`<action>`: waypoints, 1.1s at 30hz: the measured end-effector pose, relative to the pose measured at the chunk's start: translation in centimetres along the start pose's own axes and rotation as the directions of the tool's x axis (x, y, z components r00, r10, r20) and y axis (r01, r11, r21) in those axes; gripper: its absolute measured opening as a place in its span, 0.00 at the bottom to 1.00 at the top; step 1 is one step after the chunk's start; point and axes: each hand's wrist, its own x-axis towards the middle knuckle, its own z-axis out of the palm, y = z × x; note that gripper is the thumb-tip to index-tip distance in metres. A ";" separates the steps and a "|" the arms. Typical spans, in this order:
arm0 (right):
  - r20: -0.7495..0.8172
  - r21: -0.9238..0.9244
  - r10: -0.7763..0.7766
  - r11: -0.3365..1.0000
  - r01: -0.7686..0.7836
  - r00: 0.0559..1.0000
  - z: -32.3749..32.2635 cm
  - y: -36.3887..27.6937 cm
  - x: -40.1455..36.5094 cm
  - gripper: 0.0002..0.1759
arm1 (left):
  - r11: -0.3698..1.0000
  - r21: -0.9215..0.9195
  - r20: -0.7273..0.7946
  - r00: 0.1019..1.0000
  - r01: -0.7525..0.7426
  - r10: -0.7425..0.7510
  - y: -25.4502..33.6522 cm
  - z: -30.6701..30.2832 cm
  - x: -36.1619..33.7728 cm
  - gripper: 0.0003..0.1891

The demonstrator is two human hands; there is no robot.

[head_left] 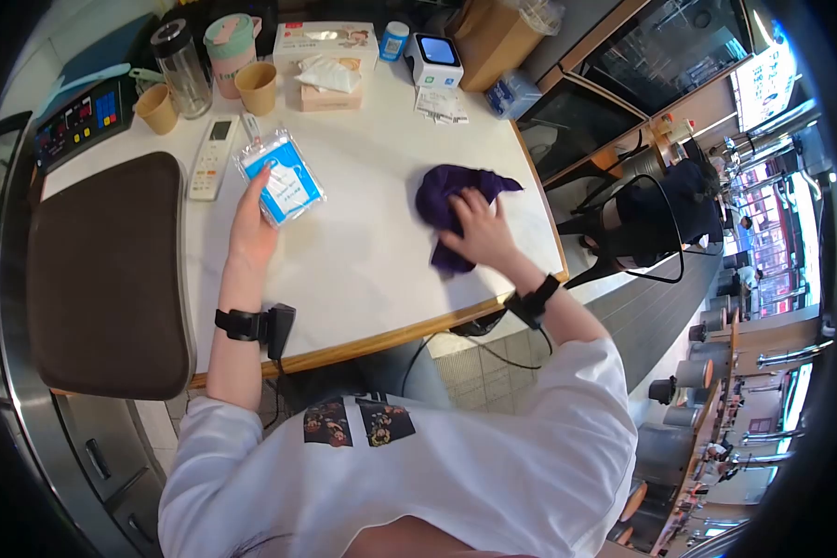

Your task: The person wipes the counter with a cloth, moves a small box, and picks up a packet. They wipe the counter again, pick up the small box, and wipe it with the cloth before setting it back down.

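Note:
My left hand (pixel 254 219) is closed on a clear plastic badge holder (pixel 286 182) with a blue and white card inside, raised over the left part of the white table. A clip shows at the holder's top. Beneath my right hand (pixel 482 228) lies a bunched dark purple cloth (pixel 444 192) near the table's right edge. The fingers of that hand are spread and pressed onto the cloth. Just left of the badge holder, a white remote control (pixel 213 158) rests on the table.
Along the back of the white table (pixel 372 251) stand paper cups (pixel 256 88), a glass bottle (pixel 181 70), a tissue box (pixel 330 84), a payment device (pixel 434 60) and receipts (pixel 441 105). A brown padded board (pixel 112 279) lies left. Beyond the right edge, a person (pixel 665 214) sits on a chair.

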 end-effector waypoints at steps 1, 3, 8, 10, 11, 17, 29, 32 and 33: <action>0.014 -0.006 0.031 1.000 -0.031 0.999 0.4 1.4 0.5 0.38 | 1.000 -0.009 0.002 1.000 0.003 -0.003 0.1 0.0 -0.3 0.21; -0.059 -0.001 0.161 0.987 -0.162 0.985 1.8 5.3 2.0 0.37 | 0.999 -0.026 -0.018 1.000 0.023 -0.024 0.2 0.2 -0.5 0.20; -0.017 0.194 0.364 0.915 -0.354 0.931 -0.2 12.4 6.5 0.50 | 0.998 -0.048 -0.037 0.999 0.027 -0.028 0.6 0.5 -0.7 0.19; -0.072 -0.036 0.345 0.937 -0.348 0.936 -0.7 12.3 7.7 0.47 | 0.998 -0.057 -0.049 0.999 0.016 -0.019 0.5 0.5 -0.7 0.19; -0.066 -0.098 0.328 0.938 -0.333 0.942 -0.7 12.2 8.4 0.44 | 0.998 -0.059 -0.053 0.999 0.008 -0.011 0.5 0.5 -0.6 0.19; -0.016 -0.041 0.365 0.930 -0.366 0.931 1.1 9.7 10.3 0.37 | 0.999 -0.040 -0.027 1.000 0.002 -0.003 0.7 0.7 -0.9 0.20; 0.093 0.232 -0.667 0.737 0.635 0.739 -3.7 -15.7 0.4 0.39 | 0.997 -0.070 -0.055 0.998 -0.028 0.024 0.4 -1.0 0.4 0.20; -0.167 0.099 -0.659 0.729 0.677 0.733 -3.3 -14.6 1.6 0.37 | 0.994 -0.110 -0.073 0.997 -0.026 0.018 0.4 -1.3 0.6 0.22; -0.071 0.113 -0.603 0.787 0.607 0.795 -3.5 -14.0 2.3 0.36 | 0.994 -0.108 -0.077 0.997 -0.020 0.011 0.5 -1.1 0.6 0.22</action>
